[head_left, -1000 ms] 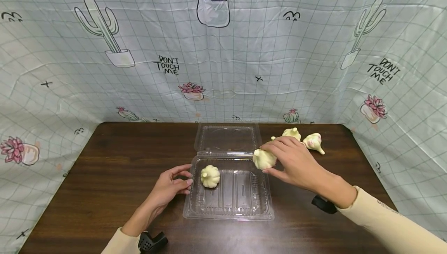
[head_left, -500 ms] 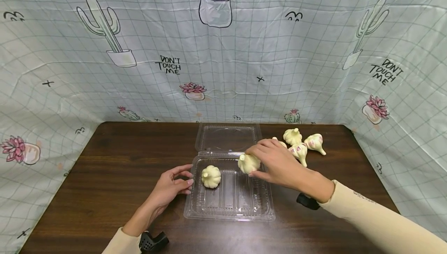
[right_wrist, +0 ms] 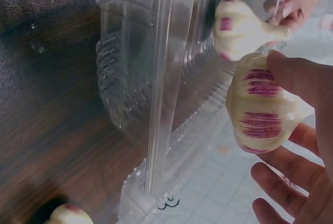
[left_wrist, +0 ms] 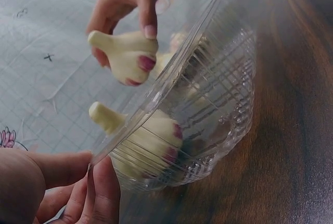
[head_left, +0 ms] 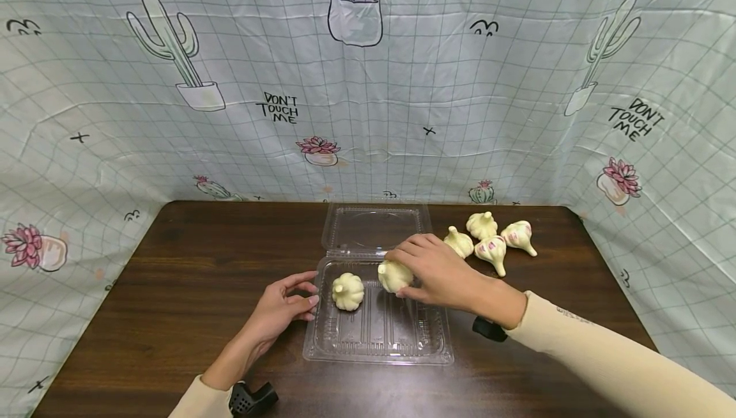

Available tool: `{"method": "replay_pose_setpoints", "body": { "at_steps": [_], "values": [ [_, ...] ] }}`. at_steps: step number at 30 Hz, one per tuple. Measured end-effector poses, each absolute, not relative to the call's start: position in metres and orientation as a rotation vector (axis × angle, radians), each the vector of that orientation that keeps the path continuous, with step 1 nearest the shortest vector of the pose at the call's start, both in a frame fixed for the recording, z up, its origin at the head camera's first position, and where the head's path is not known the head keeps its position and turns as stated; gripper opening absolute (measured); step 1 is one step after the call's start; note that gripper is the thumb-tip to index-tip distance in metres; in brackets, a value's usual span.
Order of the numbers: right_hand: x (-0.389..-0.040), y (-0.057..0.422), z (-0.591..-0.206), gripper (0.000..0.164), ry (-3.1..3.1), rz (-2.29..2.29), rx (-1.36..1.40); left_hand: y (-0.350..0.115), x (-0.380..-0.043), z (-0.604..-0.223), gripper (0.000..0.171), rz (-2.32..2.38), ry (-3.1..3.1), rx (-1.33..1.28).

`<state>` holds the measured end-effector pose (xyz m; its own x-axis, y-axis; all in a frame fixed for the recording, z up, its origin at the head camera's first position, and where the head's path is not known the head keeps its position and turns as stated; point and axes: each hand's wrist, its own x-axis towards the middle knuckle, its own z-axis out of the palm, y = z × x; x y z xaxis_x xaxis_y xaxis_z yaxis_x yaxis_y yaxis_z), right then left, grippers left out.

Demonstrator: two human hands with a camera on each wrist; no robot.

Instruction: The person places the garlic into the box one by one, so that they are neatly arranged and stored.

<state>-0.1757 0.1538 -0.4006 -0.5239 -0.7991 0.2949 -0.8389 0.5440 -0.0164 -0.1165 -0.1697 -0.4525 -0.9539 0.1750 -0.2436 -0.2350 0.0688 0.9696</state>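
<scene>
A clear plastic clamshell container (head_left: 376, 341) lies open on the table, its lid (head_left: 376, 226) folded back toward the curtain. One garlic bulb (head_left: 347, 291) sits inside, at the left of the base. Above the base, right of that bulb, my right hand (head_left: 439, 271) holds a second garlic bulb (right_wrist: 260, 104) between thumb and fingers; purple streaks mark its side in the right wrist view. My left hand (head_left: 278, 306) is at the container's left side, and in the left wrist view its thumb and fingers pinch the rim (left_wrist: 93, 164).
Several more garlic bulbs (head_left: 491, 252) lie in a group on the dark wooden table (head_left: 230, 245), right of the lid. A patterned curtain (head_left: 368, 85) hangs behind the table and along its sides.
My right hand has carried its garlic bulb leftward, from the container's right edge to over the base, uncovering the bulbs behind it. The left hand has stayed at the rim.
</scene>
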Motion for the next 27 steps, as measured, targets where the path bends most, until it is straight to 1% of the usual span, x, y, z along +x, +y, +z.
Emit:
{"method": "replay_pose_setpoints", "body": {
  "at_steps": [15, 27],
  "values": [
    [-0.177, 0.14, -0.412, 0.057, -2.543, 0.109, 1.44, -0.17, -0.116, -0.453, 0.053, 1.957, 2.063, -0.051],
    [-0.177, 0.131, -0.416, 0.059, -2.54, 0.032, 1.496, -0.169, -0.117, -0.454, 0.052, 1.957, 2.066, -0.065]
  ]
}}
